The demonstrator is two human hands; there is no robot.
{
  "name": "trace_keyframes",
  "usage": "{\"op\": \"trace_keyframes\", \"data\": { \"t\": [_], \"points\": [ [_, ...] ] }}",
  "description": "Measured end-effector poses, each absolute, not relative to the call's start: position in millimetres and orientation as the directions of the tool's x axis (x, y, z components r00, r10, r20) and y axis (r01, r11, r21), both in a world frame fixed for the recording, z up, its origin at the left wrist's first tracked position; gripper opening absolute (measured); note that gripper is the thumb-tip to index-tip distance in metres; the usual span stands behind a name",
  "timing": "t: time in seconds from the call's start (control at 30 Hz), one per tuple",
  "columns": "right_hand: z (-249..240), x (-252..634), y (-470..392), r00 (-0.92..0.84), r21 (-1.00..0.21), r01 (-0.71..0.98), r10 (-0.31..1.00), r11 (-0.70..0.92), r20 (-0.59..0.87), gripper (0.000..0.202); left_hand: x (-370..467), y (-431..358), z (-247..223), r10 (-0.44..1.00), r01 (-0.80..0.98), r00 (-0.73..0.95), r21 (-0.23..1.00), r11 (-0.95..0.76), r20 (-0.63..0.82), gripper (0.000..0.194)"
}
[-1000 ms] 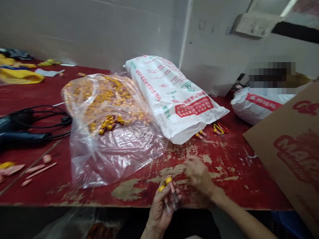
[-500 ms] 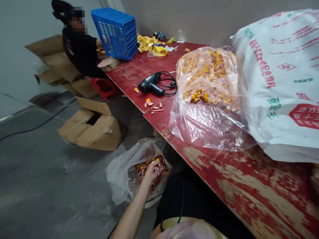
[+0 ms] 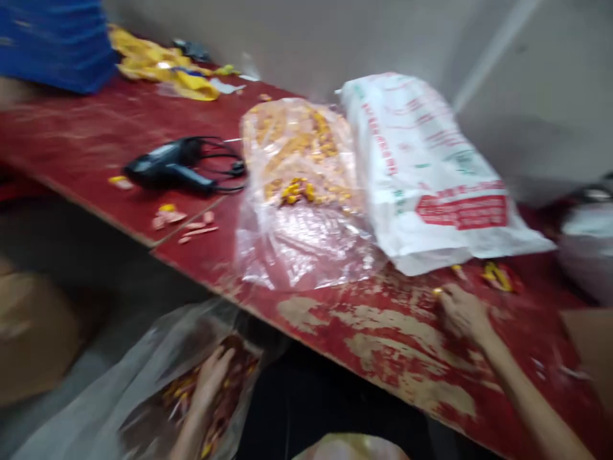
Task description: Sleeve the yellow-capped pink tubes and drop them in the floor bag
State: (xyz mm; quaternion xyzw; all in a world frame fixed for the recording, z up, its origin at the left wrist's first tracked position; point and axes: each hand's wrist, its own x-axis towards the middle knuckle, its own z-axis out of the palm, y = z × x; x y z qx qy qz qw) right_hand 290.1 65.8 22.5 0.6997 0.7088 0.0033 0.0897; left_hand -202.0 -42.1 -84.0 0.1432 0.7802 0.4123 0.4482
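Note:
My left hand (image 3: 215, 374) reaches down into an open clear bag (image 3: 143, 351) of small yellow-and-pink pieces below the table edge; its fingers are blurred. On the right, my right hand (image 3: 462, 313) rests low over the red table (image 3: 215, 262), with a small yellow-tipped piece (image 3: 437, 292) at its fingertips. A clear bag of yellow and pink pieces (image 3: 297, 147) lies on the table, and beside it is a white printed sack (image 3: 421, 166). Near that sack's front edge sits a yellow and black item (image 3: 498, 276).
A black heat gun (image 3: 167, 167) with a coiled cord lies left of the clear bag, near loose pink pieces (image 3: 167, 217). Farther left are a blue crate (image 3: 52, 45) and yellow pieces (image 3: 148, 57). A cardboard box (image 3: 33, 332) stands on the floor.
The view has swung to the right. My right hand has come into view over the table with a small piece at its fingertips. My left hand is still in the lower bag.

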Motion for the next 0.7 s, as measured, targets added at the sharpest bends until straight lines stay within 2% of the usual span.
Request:
{"op": "trace_keyframes", "data": {
  "t": [0.07,0.13,0.23,0.3,0.47,0.6,0.7],
  "points": [
    [30.7,279.8,45.3,0.037,0.167,0.986,0.956,0.013,-0.292,0.036,-185.5,-26.3,-70.3,0.704,-0.174,-0.270,0.752,0.635,-0.657,0.040],
    [32.0,274.4,24.4,0.061,0.234,0.971,0.895,0.049,-0.441,0.029,-160.2,-14.3,-50.8,0.783,-0.123,0.009,0.776,0.619,-0.622,0.049],
    [27.6,270.7,-0.9,0.112,0.274,0.961,0.858,0.035,-0.501,0.018,-108.7,-3.3,-14.2,0.761,0.009,0.356,0.816,0.578,-0.543,0.056],
    [24.2,267.6,-9.2,0.120,0.261,0.965,0.861,0.015,-0.495,0.018,-71.9,2.8,5.3,0.703,0.071,0.499,0.832,0.550,-0.507,0.053],
    [19.5,253.7,-9.6,0.170,0.260,0.965,0.844,-0.038,-0.508,0.024,-0.6,14.1,12.9,0.661,-0.038,0.593,0.804,0.593,-0.460,0.048],
    [23.9,252.3,-4.7,0.205,0.252,0.964,0.831,-0.081,-0.517,0.028,34.2,5.2,1.2,0.532,-0.074,0.678,0.673,0.736,-0.507,0.044],
    [30.2,255.0,-1.0,0.226,0.252,0.962,0.829,-0.107,-0.511,0.026,51.8,-7.4,-7.6,0.489,-0.170,0.711,0.550,0.818,-0.506,0.042]
  ]
}}
